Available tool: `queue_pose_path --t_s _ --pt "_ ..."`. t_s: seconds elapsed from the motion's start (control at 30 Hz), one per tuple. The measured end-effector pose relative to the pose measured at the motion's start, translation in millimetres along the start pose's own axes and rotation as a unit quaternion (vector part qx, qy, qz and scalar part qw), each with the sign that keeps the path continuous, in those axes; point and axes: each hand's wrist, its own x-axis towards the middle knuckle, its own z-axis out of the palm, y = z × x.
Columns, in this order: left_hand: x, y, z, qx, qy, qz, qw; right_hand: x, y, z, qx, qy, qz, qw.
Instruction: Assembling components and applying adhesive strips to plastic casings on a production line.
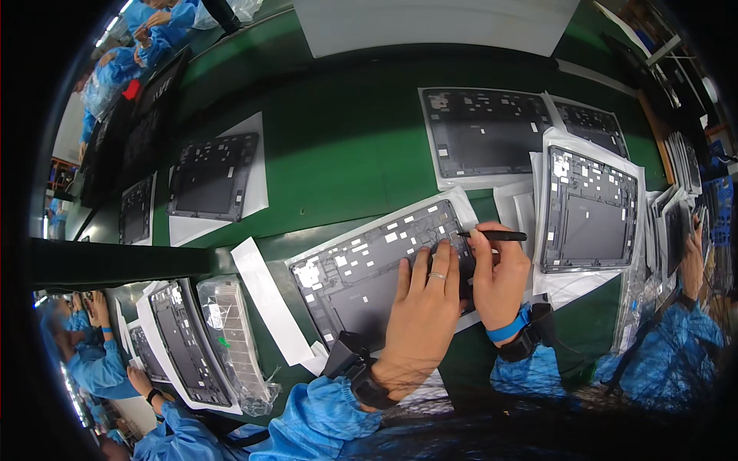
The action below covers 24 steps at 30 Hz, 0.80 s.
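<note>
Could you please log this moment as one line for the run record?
left hand: flat on dark panel | right hand: holds black pen-like tool, tip on panel

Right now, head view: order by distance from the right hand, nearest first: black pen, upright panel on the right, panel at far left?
1. black pen: held in the right hand.
2. upright panel: just right of it.
3. far-left panel: across the green belt, upper left.

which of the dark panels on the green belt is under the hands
The tilted dark panel at centre front: the left hand lies flat on it, unlike the untouched panels behind and right.

dark panel point(369, 265) flat, black pen point(500, 236) level
</note>
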Motion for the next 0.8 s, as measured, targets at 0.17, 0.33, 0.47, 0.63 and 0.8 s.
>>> queue_pose_path --t_s 0.17,0.33,0.47,0.63,0.8 --pt "6 3 5 0.043 0.023 -0.001 0.999 1 1 1 -0.007 0.011 -0.022 1.0" --pt "13 5 11 0.081 0.038 0.011 0.996 3 -4 -2 -0.021 0.01 -0.035 0.999" --pt "11 5 -1 0.065 -0.008 0.009 0.998 3 -16 -8 0.047 -0.008 0.007 0.999" --pt "-10 20 9 0.068 -0.008 -0.003 0.998 40 -72 -15 0.068 0.038 -0.078 0.994" --pt "-52 21 22 0.058 0.012 0.05 0.997 119 -54 78 -0.294 -0.092 -0.06 0.95"
